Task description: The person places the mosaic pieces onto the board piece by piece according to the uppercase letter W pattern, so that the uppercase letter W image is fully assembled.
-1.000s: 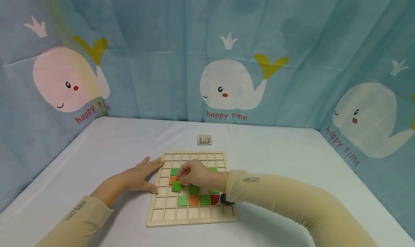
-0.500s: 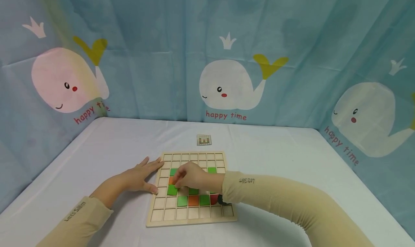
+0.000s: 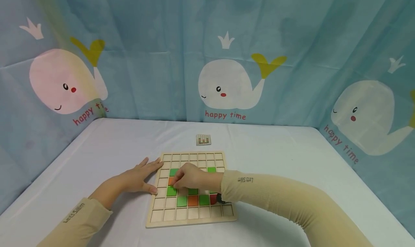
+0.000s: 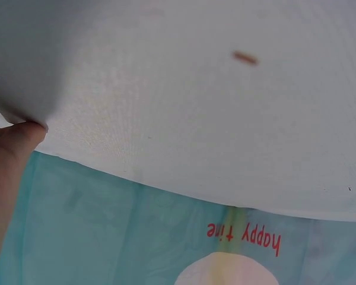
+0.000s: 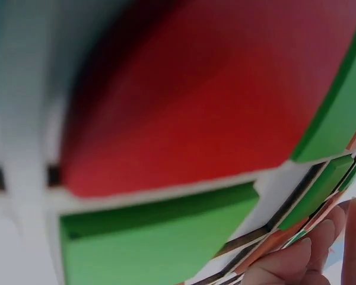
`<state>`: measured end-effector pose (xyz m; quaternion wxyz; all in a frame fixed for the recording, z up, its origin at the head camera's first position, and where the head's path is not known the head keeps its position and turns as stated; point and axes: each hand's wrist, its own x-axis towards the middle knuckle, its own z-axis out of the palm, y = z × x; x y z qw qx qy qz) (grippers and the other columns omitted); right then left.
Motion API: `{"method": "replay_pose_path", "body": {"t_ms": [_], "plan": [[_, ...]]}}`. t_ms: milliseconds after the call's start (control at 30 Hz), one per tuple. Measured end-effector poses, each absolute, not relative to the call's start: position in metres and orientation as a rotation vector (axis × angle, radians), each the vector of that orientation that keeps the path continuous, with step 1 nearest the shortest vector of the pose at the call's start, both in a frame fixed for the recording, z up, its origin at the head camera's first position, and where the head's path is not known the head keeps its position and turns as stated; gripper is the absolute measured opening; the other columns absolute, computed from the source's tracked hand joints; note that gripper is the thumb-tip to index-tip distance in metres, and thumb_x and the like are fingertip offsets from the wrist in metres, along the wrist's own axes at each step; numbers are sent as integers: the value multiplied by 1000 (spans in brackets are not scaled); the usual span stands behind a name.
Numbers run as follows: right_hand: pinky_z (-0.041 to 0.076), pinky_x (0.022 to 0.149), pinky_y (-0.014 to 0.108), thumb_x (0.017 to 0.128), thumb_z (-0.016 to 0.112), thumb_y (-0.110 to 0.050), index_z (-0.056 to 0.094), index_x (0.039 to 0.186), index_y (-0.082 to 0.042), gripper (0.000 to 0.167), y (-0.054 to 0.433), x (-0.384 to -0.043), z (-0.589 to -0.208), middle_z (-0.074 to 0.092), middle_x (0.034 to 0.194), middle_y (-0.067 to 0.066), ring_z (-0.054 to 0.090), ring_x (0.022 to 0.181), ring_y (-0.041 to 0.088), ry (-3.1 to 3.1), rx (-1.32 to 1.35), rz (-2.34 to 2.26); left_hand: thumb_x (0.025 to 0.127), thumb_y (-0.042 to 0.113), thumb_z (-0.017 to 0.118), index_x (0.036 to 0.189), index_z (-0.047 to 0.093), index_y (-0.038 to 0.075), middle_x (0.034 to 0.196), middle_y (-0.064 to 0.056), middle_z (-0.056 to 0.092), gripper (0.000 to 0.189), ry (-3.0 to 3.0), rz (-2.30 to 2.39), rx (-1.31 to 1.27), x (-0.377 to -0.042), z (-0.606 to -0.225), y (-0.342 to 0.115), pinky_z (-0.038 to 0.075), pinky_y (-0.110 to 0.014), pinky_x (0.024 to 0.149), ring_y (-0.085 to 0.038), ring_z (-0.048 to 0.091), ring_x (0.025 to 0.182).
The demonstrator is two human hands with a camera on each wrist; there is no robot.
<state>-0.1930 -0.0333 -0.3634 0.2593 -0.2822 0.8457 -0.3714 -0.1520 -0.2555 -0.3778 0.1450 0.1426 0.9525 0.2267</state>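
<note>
A square wooden grid board (image 3: pixel 191 224) lies on the white table with coloured tiles in some cells. My left hand (image 3: pixel 137 176) rests at its left edge, fingers spread, fingertips on the frame. My right hand (image 3: pixel 191 176) reaches over the board from the right. Its thumb and fingertips pinch the upper edge of a green square tile (image 3: pixel 171 191), which lies over a cell left of the middle. Just above it sits an orange tile (image 3: pixel 171 181), partly behind the fingertips. Close up in the right wrist view are a red quarter-round tile (image 5: pixel 213 107) and a green tile (image 5: pixel 148 243).
A small pattern card (image 3: pixel 203 140) lies beyond the board. Green tiles (image 3: pixel 182 201) and another orange tile (image 3: pixel 193 200) fill cells in a lower row. A blue whale-print curtain (image 3: pixel 155 77) hangs behind the table. A small brown piece (image 4: pixel 245 57) shows on the white cloth.
My right hand has moved slightly left and down with the green tile, which now lies lined up with the grid. My left hand has stayed at the board's edge.
</note>
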Motion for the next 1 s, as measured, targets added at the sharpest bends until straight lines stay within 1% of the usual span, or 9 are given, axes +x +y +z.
{"method": "replay_pose_path", "body": {"t_ms": [100,267,367,467,600,800,1000], "plan": [[44,61,21,86,72,-2,76,82,-4,6,-29,-195,-362,68,78,-4,53,68,5,2277,-733,-1050,74,49,78,151,31,4,158,-22,19,100,2747,644,419,-153,-378,-255,18,-77,98,-55,4,140],[44,60,22,87,70,-1,77,92,-4,9,-16,-200,-359,68,85,-2,54,70,8,2207,-707,-1155,74,51,77,152,30,4,158,-21,18,102,2738,652,406,-155,-379,-253,16,-76,100,-54,3,141],[46,64,25,88,70,-2,76,97,-3,11,-5,-203,-356,66,88,0,54,75,11,2177,-673,-1205,73,50,78,151,31,4,158,-22,19,102,2741,653,407,-155,-379,-252,16,-76,100,-54,3,140],[49,74,29,88,70,-4,74,100,-3,13,9,-205,-352,65,94,0,56,85,13,2165,-648,-1236,73,49,78,150,32,2,157,-23,21,102,2756,633,421,-156,-380,-252,17,-75,100,-55,4,140],[50,85,35,89,69,-6,72,106,-1,18,31,-207,-343,65,102,2,58,92,15,2158,-639,-1264,72,50,78,151,31,3,157,-22,20,103,2752,637,410,-156,-382,-252,17,-75,101,-54,3,140],[51,84,32,90,68,-8,71,110,1,22,66,-210,-334,66,107,11,57,90,15,2187,-641,-1277,71,52,79,151,31,3,157,-22,20,105,2754,642,397,-156,-385,-257,17,-77,99,-55,4,140],[49,86,35,91,68,-10,70,113,-2,24,105,-214,-322,68,105,10,57,91,17,2277,-624,-1241,70,52,78,151,30,4,157,-23,20,106,2755,630,395,-156,-385,-258,15,-77,99,-56,4,139]]}}
